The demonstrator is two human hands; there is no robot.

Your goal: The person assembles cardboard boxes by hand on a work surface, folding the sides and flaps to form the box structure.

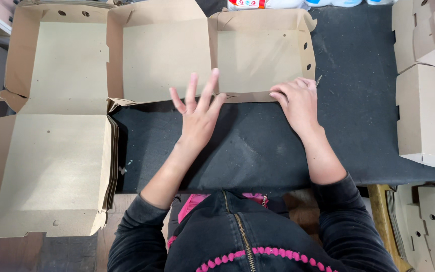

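Note:
A brown cardboard box blank point(258, 53), half folded with its walls raised, lies on the dark table point(358, 100) in front of me. My left hand point(197, 108) rests with fingers spread against the near edge of the blank at its middle fold. My right hand point(298, 100) presses its curled fingers on the near wall of the right compartment, pinching the cardboard edge. A second opened blank point(71, 55) joins it at the left.
A thick stack of flat cardboard blanks point(51, 166) sits at the left of the table. Folded boxes point(426, 113) stand at the right edge, with more cut blanks point(429, 221) below. White bottles point(298, 3) line the far edge.

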